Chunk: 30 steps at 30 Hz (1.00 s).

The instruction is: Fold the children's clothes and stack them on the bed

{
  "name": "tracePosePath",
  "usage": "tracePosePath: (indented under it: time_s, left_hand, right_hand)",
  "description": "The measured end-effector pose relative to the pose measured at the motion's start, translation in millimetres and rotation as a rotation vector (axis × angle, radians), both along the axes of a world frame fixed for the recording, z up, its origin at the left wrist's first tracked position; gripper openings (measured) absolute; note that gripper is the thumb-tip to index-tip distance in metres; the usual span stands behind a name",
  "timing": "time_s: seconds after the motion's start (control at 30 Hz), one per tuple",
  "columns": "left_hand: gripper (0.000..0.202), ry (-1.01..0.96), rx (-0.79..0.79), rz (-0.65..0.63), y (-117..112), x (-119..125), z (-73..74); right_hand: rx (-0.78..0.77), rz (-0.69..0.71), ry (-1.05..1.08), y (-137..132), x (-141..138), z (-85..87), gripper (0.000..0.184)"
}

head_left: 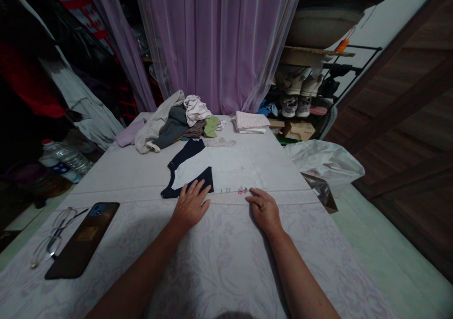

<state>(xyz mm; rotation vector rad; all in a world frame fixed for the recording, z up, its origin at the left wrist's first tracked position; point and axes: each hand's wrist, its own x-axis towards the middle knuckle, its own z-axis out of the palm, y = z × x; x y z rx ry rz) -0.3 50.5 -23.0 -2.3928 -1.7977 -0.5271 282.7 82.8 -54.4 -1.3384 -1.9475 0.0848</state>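
A white shirt [219,161] with navy sleeves and a navy neckband lies folded lengthwise on the table, its neck to the left. Small red and black print shows along its near edge. My left hand [191,205] rests flat with fingers spread on the navy sleeve near the collar. At the hem end, my right hand [264,210] has its thumb and index finger at the shirt's near corner, the other fingers curled under. The hand partly hides that corner.
A heap of crumpled clothes [170,123] sits at the table's back left, and a folded pink striped cloth [251,121] at the back right. A phone [83,241] and eyeglasses [53,236] lie at the left. Beyond the right edge is a plastic bag [325,163].
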Motion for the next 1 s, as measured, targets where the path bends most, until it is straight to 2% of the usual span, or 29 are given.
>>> tracePosePath:
  time_s: [0.2, 0.4, 0.53, 0.63, 0.73, 0.87, 1.0]
  left_hand:
    - [0.045, 0.000, 0.029, -0.013, 0, 0, 1.6]
    - [0.046, 0.018, 0.035, -0.017, 0, -1, -3.0]
    - [0.044, 0.008, -0.040, -0.028, 5, -9, 0.4]
    - [0.041, -0.037, -0.157, -0.085, 19, -24, 17.1]
    - [0.042, -0.090, -0.176, -0.057, 46, -46, 39.1]
    - [0.043, -0.111, -0.169, 0.090, 93, -76, 60.3]
    - [0.044, -0.188, -0.271, 0.315, 138, -99, 66.6]
  right_hand:
    - [-0.012, 0.010, 0.014, -1, -2, 5.6, 0.028]
    - [-0.047, 0.020, 0.133, -2, -2, 14.2, 0.024]
    - [-0.107, 0.009, 0.164, 9, 3, 24.3, 0.022]
    - [-0.192, -0.015, 0.146, 35, 11, 35.7, 0.023]
    - [-0.280, -0.083, 0.087, 76, 16, 50.3, 0.027]
    - [-0.372, -0.183, -0.042, 132, 10, 69.0, 0.034]
    - [-0.423, -0.257, -0.151, 175, -3, 76.0, 0.040]
